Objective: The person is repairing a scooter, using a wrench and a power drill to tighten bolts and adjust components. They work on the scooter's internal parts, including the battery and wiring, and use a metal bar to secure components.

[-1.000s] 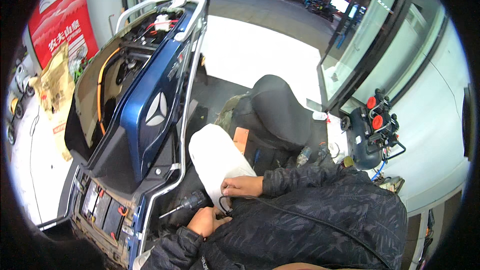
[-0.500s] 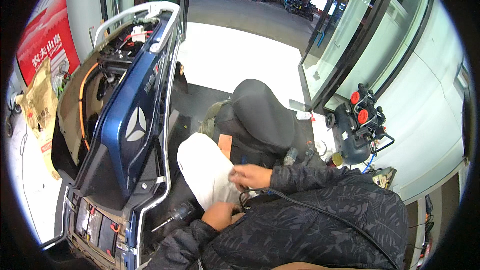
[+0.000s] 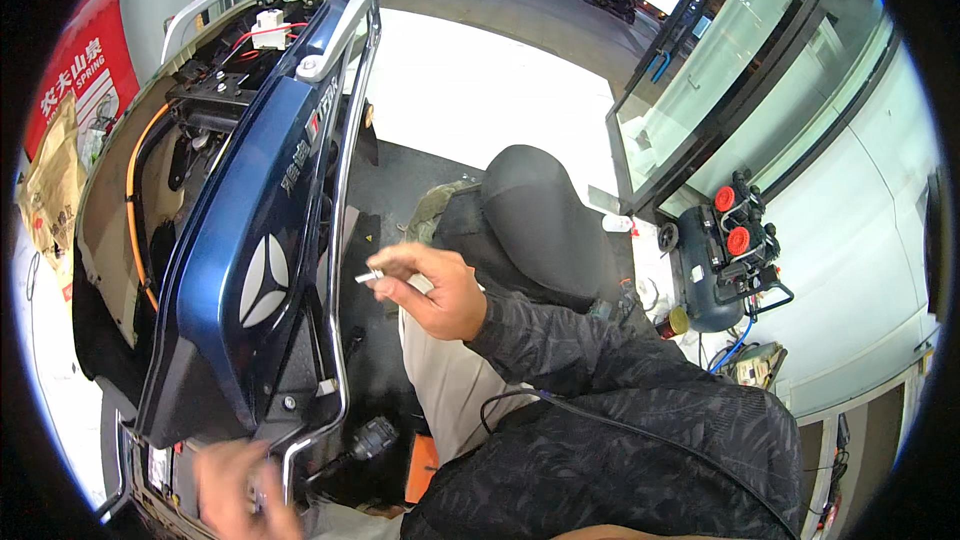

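My right hand point(image 3: 435, 285) is closed in a pinch on a small slim whitish piece point(image 3: 369, 277) that juts out past the thumb and forefinger; its kind I cannot make out. It hovers over my light-trousered leg, to the right of the blue scooter body point(image 3: 225, 255). My left hand point(image 3: 243, 488) is low at the left, over the scooter's lower end by the chrome rail point(image 3: 340, 340). Motion smears its fingers, so any hold there cannot be told. Between the rail and my leg lies a dark power drill point(image 3: 372, 438), partly in shadow.
A black scooter seat point(image 3: 545, 225) rests ahead on the dark mat. Wires and an orange cable point(image 3: 133, 195) show in the uncovered scooter frame. An air compressor point(image 3: 712, 275) stands at the right by the glass door point(image 3: 700, 90). An orange box point(image 3: 421, 468) lies near my leg.
My hands were together at my lap and have parted. The right has risen forward with the whitish piece; the left has swung left to the scooter. The view has shifted and my leg has moved.
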Tool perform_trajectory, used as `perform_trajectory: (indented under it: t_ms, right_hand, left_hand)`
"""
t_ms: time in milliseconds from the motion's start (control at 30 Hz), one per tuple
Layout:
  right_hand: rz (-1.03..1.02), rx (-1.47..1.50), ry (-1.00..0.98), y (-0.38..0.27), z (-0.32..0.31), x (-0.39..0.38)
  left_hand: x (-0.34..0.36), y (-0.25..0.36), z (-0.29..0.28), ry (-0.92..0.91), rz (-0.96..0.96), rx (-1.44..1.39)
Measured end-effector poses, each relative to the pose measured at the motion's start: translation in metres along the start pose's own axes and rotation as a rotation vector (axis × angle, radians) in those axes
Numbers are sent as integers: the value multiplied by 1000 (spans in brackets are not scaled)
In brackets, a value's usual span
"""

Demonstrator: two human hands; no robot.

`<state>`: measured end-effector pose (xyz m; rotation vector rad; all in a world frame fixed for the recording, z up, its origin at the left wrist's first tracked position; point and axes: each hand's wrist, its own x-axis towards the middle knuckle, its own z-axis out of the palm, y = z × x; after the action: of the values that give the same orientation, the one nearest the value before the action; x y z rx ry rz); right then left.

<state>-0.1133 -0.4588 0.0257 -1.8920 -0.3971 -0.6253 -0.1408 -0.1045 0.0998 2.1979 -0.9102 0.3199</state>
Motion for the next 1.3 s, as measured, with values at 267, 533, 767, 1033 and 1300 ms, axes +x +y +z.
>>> perform_trajectory:
  t_ms: [267,533,767,1033,1300]
  right_hand:
    - [-588,42,14,-45,36,181]
    - [-1115,-133,-904,-123,192,298]
    - [-694,-577,-1619,-101,299,323]
    - [-679,-699,-1796,-2,404,288]
    - [-671,-338,-1902,52,445,225]
  left_hand:
    - [-10,-48,-12,386,-427,551]
    - [-39,-55,14,434,-506,300]
    - [-39,-60,18,361,-550,242]
    - [-56,-76,2,236,-480,271]
    - [-68,-93,1,290,-449,281]
